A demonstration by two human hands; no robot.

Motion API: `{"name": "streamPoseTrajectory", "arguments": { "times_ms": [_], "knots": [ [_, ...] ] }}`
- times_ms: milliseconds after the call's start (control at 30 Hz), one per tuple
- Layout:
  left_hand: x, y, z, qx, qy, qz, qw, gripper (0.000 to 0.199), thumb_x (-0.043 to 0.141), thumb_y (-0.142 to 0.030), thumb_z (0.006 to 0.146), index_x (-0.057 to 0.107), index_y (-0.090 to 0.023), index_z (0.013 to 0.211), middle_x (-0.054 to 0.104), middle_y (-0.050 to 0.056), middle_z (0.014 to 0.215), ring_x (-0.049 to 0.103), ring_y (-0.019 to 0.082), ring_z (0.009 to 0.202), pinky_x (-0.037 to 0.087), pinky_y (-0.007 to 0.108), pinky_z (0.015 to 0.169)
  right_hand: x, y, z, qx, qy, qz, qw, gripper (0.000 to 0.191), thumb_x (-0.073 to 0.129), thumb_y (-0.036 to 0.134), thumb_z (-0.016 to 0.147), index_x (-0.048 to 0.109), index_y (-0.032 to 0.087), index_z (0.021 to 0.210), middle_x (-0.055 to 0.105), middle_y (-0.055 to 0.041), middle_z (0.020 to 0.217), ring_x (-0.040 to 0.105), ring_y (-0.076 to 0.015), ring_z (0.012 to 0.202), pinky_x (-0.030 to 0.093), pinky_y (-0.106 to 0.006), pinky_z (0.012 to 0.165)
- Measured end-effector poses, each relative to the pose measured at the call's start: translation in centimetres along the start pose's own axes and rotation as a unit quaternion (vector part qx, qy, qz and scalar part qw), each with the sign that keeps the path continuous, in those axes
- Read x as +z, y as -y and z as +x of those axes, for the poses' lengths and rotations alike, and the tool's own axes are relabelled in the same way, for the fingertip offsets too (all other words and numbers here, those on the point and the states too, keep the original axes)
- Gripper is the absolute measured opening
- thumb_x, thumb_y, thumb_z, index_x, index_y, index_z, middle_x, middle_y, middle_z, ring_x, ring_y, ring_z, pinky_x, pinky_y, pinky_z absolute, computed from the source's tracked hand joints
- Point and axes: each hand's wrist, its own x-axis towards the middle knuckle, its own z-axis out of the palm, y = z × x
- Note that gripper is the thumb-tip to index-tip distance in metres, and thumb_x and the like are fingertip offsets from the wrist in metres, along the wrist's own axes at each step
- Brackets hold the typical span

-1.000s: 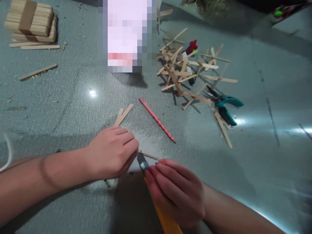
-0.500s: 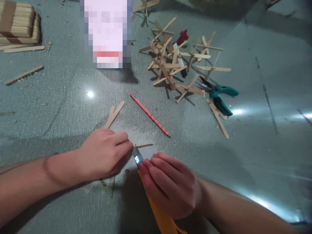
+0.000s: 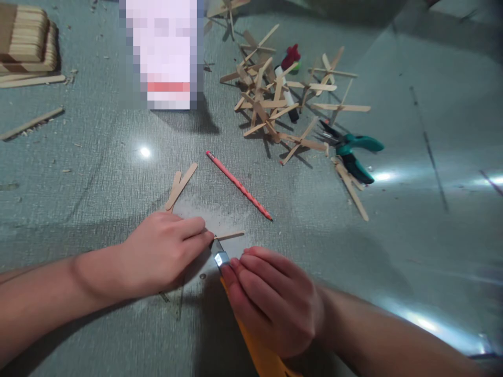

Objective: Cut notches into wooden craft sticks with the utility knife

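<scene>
My left hand point(image 3: 168, 254) is closed on one end of a thin wooden craft stick point(image 3: 231, 236), which it holds on edge near the tabletop. The stick's other end pokes out to the right of my fingertips. In my right hand point(image 3: 275, 301) is a yellow utility knife point(image 3: 253, 343), gripped close to its metal tip. The blade meets the stick right beside my left fingertips. Two loose craft sticks point(image 3: 183, 184) lie crossed just beyond my left hand. A clear ruler-like piece point(image 3: 175, 303) with dark markings is partly hidden under my left wrist.
A red pencil point(image 3: 239, 186) lies ahead of my hands. Farther off are several crossed-stick pieces point(image 3: 263, 104), a marker point(image 3: 288, 99) and teal-handled pliers point(image 3: 356, 152) beside loose sticks. Bundled craft sticks point(image 3: 27, 36) sit at the far left. A blurred pale object point(image 3: 167, 57) stands at the back.
The view has shifted slightly, so the things on the table appear a little farther left. Both hands keep their grips, and the blade stays against the stick.
</scene>
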Motion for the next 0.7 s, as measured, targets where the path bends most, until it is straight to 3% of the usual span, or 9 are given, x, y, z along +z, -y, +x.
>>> {"name": "streamPoseTrajectory", "arguments": {
  "times_ms": [300, 700],
  "knots": [
    [0.16, 0.26, -0.31, 0.006, -0.008, -0.018, 1.0, 0.018, 0.05, -0.016, 0.101, 0.065, -0.016, 0.092, 0.052, -0.001, 0.073, 0.039, 0.013, 0.055, 0.026, 0.033, 0.053, 0.13, 0.49, -0.28, 0.012, -0.009, 0.009, 1.0, 0.02, 0.073, -0.002, 0.086, 0.07, 0.012, 0.071, 0.072, -0.0054, 0.072, 0.069, -0.0182, 0.075, 0.059, -0.036, 0.077],
    [-0.19, -0.25, -0.17, -0.005, -0.002, -0.035, 0.999, 0.021, 0.048, -0.016, 0.101, 0.064, -0.016, 0.088, 0.052, -0.001, 0.072, 0.04, 0.013, 0.055, 0.029, 0.033, 0.053, 0.3, 0.79, -0.44, 0.016, -0.011, 0.007, 1.0, 0.022, 0.073, -0.002, 0.085, 0.068, 0.012, 0.069, 0.071, -0.0042, 0.07, 0.068, -0.0172, 0.073, 0.058, -0.036, 0.078]
  ]
}}
